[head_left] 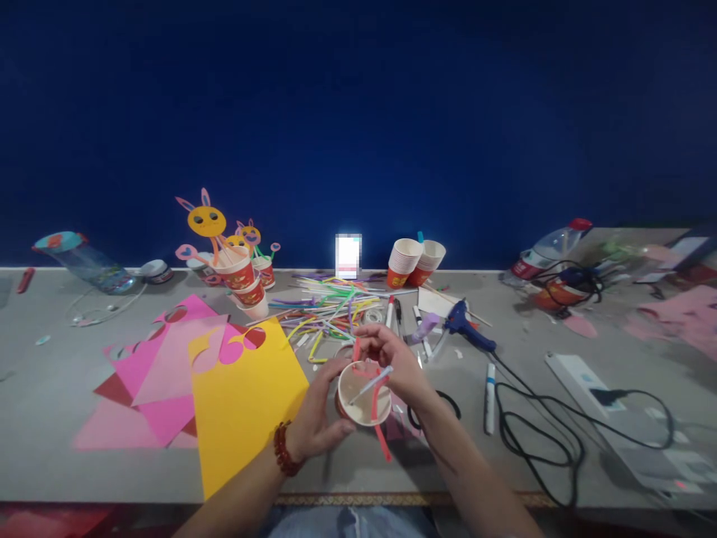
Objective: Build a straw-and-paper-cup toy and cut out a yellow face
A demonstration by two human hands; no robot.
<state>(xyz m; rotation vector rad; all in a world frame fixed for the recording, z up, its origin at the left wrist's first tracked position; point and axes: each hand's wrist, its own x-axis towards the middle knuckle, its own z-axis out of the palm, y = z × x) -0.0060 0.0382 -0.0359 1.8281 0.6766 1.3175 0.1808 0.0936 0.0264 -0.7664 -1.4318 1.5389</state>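
My left hand point(319, 415), with a beaded bracelet on the wrist, is wrapped round the left side of a paper cup point(354, 409). The cup tips toward me so that its inside shows. A bent red drinking straw point(382, 442) hangs over the near rim, and another red piece rises at the far rim. A pale straw point(375, 382) slants up out of the cup. At the far right rim my right hand point(392, 359) has its fingers closed on the red straw; its fingertips are partly hidden.
Colored straws point(330, 306) lie heaped behind the cup. Yellow paper point(240, 403) and pink sheets point(151, 388) spread leftward. Finished paper-face cups point(238, 276) stand behind them. To the right are a blue glue gun point(464, 325), a marker point(490, 396), a power strip point(594, 403) and stacked cups point(404, 261).
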